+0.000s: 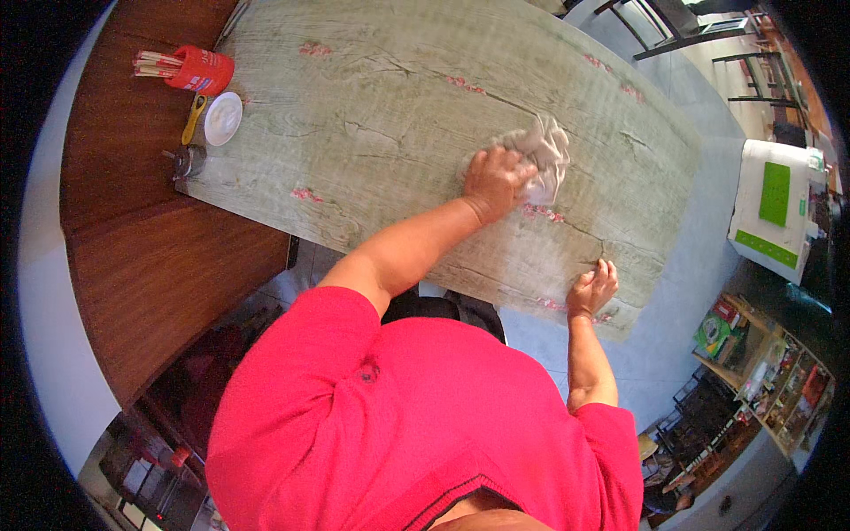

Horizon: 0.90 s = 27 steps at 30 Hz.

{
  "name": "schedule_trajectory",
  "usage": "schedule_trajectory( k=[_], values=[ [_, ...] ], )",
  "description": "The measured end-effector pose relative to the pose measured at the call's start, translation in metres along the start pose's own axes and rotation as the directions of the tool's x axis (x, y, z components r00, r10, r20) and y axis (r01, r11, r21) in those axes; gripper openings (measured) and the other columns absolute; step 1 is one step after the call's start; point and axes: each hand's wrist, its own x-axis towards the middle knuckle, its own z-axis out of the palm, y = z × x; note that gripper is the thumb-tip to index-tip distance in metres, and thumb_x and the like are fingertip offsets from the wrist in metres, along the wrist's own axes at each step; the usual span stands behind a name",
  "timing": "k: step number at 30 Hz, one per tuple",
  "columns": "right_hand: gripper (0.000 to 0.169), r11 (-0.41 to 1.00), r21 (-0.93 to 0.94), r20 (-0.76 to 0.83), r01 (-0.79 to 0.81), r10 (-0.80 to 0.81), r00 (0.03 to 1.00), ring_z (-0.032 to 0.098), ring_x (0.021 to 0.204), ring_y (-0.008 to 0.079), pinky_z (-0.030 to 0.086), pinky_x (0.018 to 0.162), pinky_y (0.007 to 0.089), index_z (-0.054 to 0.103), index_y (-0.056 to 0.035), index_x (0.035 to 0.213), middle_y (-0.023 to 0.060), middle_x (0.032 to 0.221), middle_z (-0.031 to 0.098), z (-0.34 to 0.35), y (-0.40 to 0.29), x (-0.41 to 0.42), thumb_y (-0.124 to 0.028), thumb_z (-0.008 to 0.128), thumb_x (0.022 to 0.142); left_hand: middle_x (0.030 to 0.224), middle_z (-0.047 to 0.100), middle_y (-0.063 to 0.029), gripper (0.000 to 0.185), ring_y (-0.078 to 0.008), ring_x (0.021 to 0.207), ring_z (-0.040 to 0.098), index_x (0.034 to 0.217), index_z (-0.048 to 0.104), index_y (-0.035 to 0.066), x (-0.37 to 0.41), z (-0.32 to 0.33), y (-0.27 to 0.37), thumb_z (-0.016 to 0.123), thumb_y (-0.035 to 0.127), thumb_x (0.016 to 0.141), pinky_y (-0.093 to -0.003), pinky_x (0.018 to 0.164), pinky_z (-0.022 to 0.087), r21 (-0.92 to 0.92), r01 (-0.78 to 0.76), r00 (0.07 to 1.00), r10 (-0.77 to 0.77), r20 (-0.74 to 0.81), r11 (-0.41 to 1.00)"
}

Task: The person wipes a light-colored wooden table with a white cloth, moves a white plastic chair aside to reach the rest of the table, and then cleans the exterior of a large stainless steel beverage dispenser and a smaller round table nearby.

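Note:
My left hand (498,182) presses on a crumpled, pale cloth (548,156) and grips it against the wood-patterned tabletop (398,86). Bunched folds of the cloth stick out to the right of the fingers, and the hand is slightly blurred. My right hand (595,289) rests near the table's near right corner, its fingers loosely bent. I see nothing in that hand. Printed red flowers and crack lines run across the table's surface around both hands.
At the table's left end, against a brown wooden panel (126,139), stand a red holder (207,70) of chopsticks, a white dish (223,119), a yellow-handled peeler (194,119) and a dark glass jar (190,161). A white and green box (770,206) and cluttered shelves (783,378) stand to the right.

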Motion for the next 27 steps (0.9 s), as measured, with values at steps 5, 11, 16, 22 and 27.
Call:
schedule_trajectory(
  k=[5,11,16,22,27],
  values=[
    [0.040,1.000,0.002,0.016,0.015,-0.015,1.000,0.046,0.113,0.0346,0.037,0.095,0.0458,0.055,-0.0079,0.116,0.0153,0.125,0.049,-0.003,0.001,0.004,-0.014,0.052,0.076,0.101,0.058,-0.0041,0.036,-0.0271,0.095,0.055,0.099,0.066,0.021,-0.035,-0.026,-0.022,0.073,0.030,0.065,-0.0442,0.077,0.044,0.009,0.039,0.999,-0.039,-0.022,0.999],
    [0.038,1.000,0.024,-0.007,-0.005,0.005,1.000,0.046,0.113,0.0338,0.037,0.095,0.0447,0.056,-0.0077,0.115,0.0137,0.125,0.051,0.002,0.003,-0.002,-0.013,0.050,0.078,0.100,0.060,-0.0091,0.036,-0.0317,0.096,0.055,0.103,0.063,0.018,-0.119,-0.123,-0.124,0.072,0.025,0.069,-0.0456,0.080,0.045,0.327,0.455,0.887,-0.391,-0.244,0.828],
    [0.040,0.999,0.016,-0.018,0.040,-0.040,0.999,0.047,0.114,0.0343,0.037,0.095,0.0458,0.055,-0.0093,0.117,0.0141,0.126,0.050,0.000,0.004,0.000,-0.011,0.052,0.077,0.113,0.056,-0.0112,0.041,-0.0340,0.105,0.052,0.111,0.058,0.018,-0.185,-0.193,-0.171,0.070,0.033,0.075,-0.0476,0.085,0.044,0.301,0.908,0.410,-0.756,-0.510,0.290],
    [0.040,1.000,-0.018,-0.002,0.014,-0.014,1.000,0.046,0.115,0.0343,0.037,0.096,0.0461,0.054,-0.0084,0.117,0.0138,0.125,0.050,-0.004,-0.004,0.001,-0.009,0.053,0.077,0.121,0.050,-0.0098,0.047,-0.0336,0.115,0.046,0.121,0.052,0.024,-0.175,-0.200,-0.170,0.068,0.036,0.078,-0.0502,0.090,0.042,0.256,0.966,0.165,-0.859,-0.485,0.040],
    [0.041,0.997,-0.068,0.013,0.046,-0.045,0.999,0.046,0.114,0.0349,0.037,0.096,0.0465,0.051,-0.0086,0.119,0.0149,0.124,0.049,0.004,0.001,0.001,-0.008,0.052,0.078,0.120,0.049,-0.0108,0.049,-0.0350,0.113,0.046,0.122,0.052,0.023,-0.186,-0.205,-0.176,0.069,0.035,0.077,-0.0527,0.087,0.041,0.314,0.934,0.302,-0.840,-0.451,0.167]
  ],
)
